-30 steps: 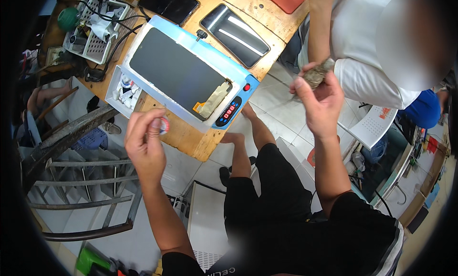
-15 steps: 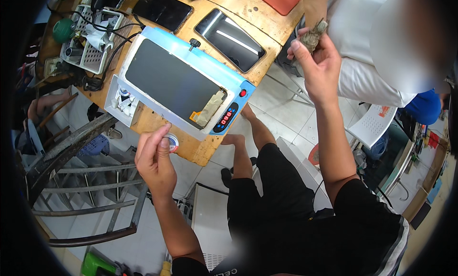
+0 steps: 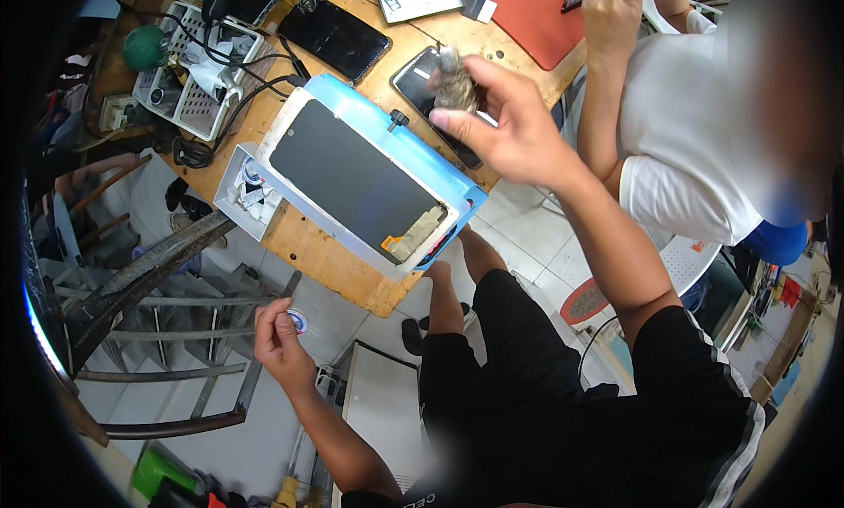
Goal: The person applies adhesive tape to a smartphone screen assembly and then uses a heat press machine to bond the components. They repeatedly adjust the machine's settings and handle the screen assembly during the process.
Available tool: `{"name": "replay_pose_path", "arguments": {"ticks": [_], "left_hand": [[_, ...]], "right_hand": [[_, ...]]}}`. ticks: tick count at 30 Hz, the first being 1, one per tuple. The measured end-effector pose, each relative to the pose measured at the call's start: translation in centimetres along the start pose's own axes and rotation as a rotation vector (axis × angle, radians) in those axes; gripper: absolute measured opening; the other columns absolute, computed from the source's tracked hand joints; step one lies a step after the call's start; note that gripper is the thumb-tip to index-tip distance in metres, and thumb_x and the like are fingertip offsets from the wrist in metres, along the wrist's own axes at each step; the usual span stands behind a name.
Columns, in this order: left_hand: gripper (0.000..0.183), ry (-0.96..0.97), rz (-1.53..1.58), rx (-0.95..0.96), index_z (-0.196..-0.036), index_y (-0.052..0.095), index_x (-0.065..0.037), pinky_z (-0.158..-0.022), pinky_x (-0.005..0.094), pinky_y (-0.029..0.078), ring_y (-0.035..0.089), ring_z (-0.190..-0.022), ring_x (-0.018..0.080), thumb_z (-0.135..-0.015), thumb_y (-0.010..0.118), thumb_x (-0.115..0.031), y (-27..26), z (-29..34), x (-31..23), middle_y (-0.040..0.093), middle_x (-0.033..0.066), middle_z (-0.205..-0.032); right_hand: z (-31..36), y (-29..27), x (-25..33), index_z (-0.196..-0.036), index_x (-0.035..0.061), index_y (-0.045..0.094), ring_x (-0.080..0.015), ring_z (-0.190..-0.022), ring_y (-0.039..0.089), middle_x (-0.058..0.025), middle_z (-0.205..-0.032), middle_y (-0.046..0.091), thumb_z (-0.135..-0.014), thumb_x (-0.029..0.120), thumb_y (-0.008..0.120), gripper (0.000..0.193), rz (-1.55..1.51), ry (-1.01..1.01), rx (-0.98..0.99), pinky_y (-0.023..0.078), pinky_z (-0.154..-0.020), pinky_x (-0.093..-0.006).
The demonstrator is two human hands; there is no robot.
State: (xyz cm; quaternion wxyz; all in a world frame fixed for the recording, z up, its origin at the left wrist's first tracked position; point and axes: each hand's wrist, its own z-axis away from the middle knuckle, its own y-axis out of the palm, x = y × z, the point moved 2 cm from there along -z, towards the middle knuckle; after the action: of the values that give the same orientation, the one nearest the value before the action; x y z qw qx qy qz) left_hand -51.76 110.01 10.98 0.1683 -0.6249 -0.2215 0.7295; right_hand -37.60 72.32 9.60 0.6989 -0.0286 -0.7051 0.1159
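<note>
Low at the left, beyond the table's front edge, my left hand (image 3: 286, 348) pinches a small round white spool (image 3: 298, 322) with blue and red on its label. My right hand (image 3: 527, 134) is closed on a grey-brown tangled clump (image 3: 457, 90), slightly blurred, above a black phone (image 3: 413, 79) that it partly covers. Between the hands, on the table, stands a blue and white heating plate (image 3: 345, 97). On it lies a dark phone screen (image 3: 352, 172), with a tan strip and an orange tab at its near right end.
A white basket (image 3: 198, 117) with cables and tissue stands at the back left, beside another black phone (image 3: 338, 35). A small white tray (image 3: 239, 187) adjoins the plate. On the right, a person in a white shirt (image 3: 681, 121) sits by a red mat (image 3: 545, 25).
My right hand has swung left with the clump, from beside the table to over the phone. My left hand has dropped away from the table edge with the spool. The view has shifted.
</note>
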Motion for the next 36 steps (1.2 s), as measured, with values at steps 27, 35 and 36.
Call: {"name": "replay_pose_path", "arguments": {"ticks": [27, 35, 36], "left_hand": [[0.025, -0.021, 0.117, 0.136, -0.119, 0.073, -0.001, -0.065, 0.0288, 0.046, 0.058, -0.072, 0.0163, -0.095, 0.068, -0.005, 7.5, 0.1, -6.6, 0.062, 0.0088, -0.084], [0.024, 0.024, 0.15, 0.134, -0.119, 0.075, -0.003, -0.067, 0.0303, 0.048, 0.06, -0.074, 0.0175, -0.095, 0.069, -0.006, 7.6, -0.8, -7.0, 0.064, 0.0093, -0.085], [0.023, 0.041, 0.109, 0.13, -0.118, 0.075, -0.003, -0.066, 0.0307, 0.048, 0.061, -0.073, 0.0178, -0.095, 0.069, -0.006, 7.6, -0.8, -7.0, 0.064, 0.009, -0.084]], "right_hand": [[-14.0, -3.8, -3.7, -0.124, 0.0, 0.063, -0.0215, -0.089, 0.065, -0.011, -0.097, 0.067, -0.093, 0.014, 0.071, 0.034, 0.255, -0.237, -0.047, 0.053, -0.079, -0.0335], [-13.5, -10.8, -2.7, -0.125, 0.0039, 0.064, -0.0309, -0.098, 0.066, -0.0181, -0.105, 0.067, -0.088, 0.025, 0.073, 0.044, 1.182, -0.011, -0.539, 0.052, -0.086, -0.0426], [-14.9, -10.9, -2.7, -0.126, 0.0035, 0.064, -0.0357, -0.106, 0.067, -0.0229, -0.113, 0.068, -0.088, 0.028, 0.074, 0.046, 0.92, -0.086, -0.532, 0.051, -0.092, -0.0475]]}}
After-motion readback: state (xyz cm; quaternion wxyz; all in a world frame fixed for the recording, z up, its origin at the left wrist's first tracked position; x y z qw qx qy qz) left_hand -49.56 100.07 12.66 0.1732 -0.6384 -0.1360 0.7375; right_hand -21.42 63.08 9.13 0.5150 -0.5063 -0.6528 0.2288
